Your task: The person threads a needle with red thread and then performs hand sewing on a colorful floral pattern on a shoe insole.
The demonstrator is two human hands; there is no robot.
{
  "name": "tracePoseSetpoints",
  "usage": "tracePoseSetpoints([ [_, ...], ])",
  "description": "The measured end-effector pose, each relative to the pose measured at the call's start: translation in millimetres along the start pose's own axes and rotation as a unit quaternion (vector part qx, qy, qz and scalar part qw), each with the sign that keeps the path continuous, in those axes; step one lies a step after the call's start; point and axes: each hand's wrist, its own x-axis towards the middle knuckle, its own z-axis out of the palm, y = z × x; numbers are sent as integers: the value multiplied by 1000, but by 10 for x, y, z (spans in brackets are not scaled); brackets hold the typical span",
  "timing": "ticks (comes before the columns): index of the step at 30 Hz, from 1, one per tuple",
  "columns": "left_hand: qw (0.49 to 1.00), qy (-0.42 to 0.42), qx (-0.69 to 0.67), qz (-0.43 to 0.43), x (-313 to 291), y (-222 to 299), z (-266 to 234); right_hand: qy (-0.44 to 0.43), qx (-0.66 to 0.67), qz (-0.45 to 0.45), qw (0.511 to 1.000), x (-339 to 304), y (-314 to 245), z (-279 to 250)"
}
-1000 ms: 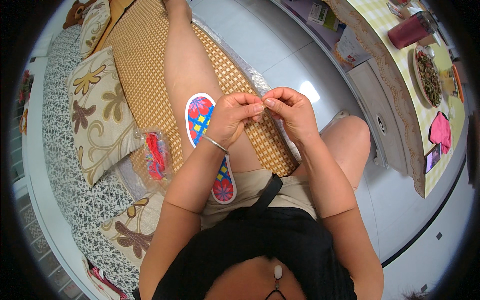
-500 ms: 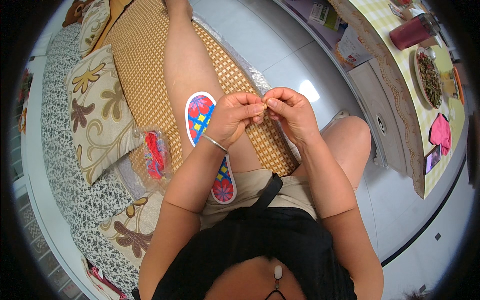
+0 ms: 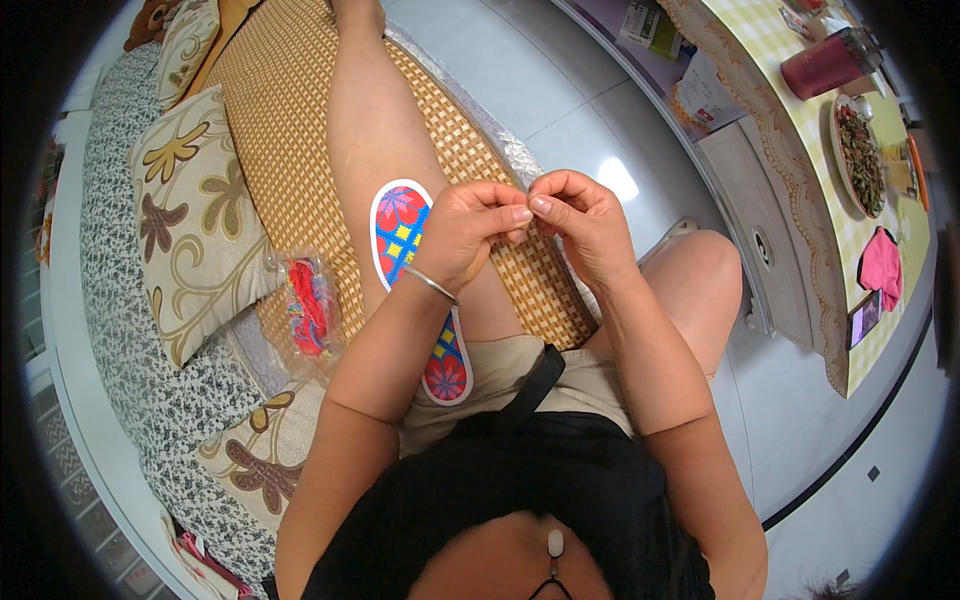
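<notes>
My left hand [image 3: 480, 228] and my right hand [image 3: 580, 222] meet fingertip to fingertip above my lap. Thumb and forefinger of each are pinched together, and whatever lies between them is too small to make out. Under my left wrist, which wears a silver bangle [image 3: 432, 284], an embroidered insole [image 3: 402, 228] with a white rim rests along my thigh. Its pattern is red flowers with blue and yellow squares; my forearm hides its middle. To the left, a clear plastic bag [image 3: 312, 308] holding red and other coloured thread lies on the woven mat [image 3: 290, 110].
Patterned cushions [image 3: 200, 215] line the sofa at left. On the right stands a table with a checked cloth [image 3: 835, 290], bearing a dark red cup [image 3: 825, 65], a plate of food [image 3: 857, 155], a pink cloth [image 3: 880, 268] and a phone [image 3: 865, 318]. Tiled floor [image 3: 560, 90] lies between.
Both hands keep their pinch at nearly the same spot. The fingertips have shifted only very slightly; the insole and thread bag stay put.
</notes>
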Motion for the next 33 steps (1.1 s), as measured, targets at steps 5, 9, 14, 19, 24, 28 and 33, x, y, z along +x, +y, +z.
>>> tracePoseSetpoints([
  [5, 1000, -6, -24, 7, -1, 0, -9, 14, -5, 3, 1000, 0, -12, -9],
  [9, 999, -16, -39, 9, -1, 5, -9, 22, -12, 7, 1000, -5, -17, -11],
  [14, 998, -28, -57, 7, 2, 0, -6, 20, -7, 9, 1000, 2, 7, -17],
  [19, 999, -25, -47, 12, -2, 2, 8, 14, 4, 7, 1000, 5, 17, -25],
  [24, 998, -28, -48, 12, -5, 2, -2, 28, 17, 20, 999, 1, 5, 6],
  [28, 999, -28, -40, 11, -5, 8, -1, 28, 16, 20, 999, 1, 20, 3],
  [33, 998, -32, -45, 2, -16, 5, -6, 45, 14, -9, 999, -2, 9, -9],
])
